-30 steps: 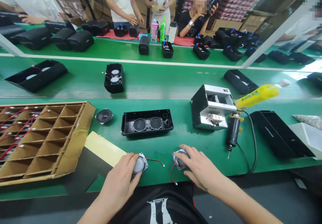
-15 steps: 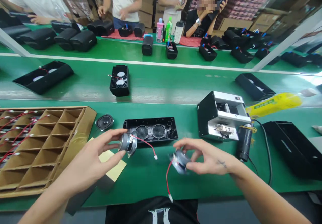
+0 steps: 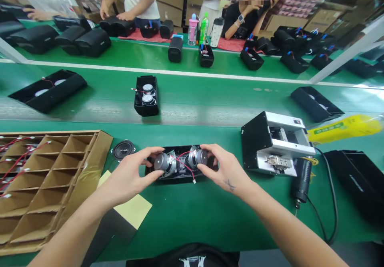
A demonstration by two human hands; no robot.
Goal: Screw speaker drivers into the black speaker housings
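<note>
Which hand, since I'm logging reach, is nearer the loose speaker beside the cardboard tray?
Left. The left hand grips a driver at the housing, close beside the loose speaker; the right hand holds another at the far end, farther off.

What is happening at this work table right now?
At a green bench, a person's left hand grips one speaker driver and the right hand a second driver, both set into the open black housing, with red wires between them. A loose speaker lies left of the housing, beside a cardboard divider tray. An electric screwdriver lies untouched at the right.
</note>
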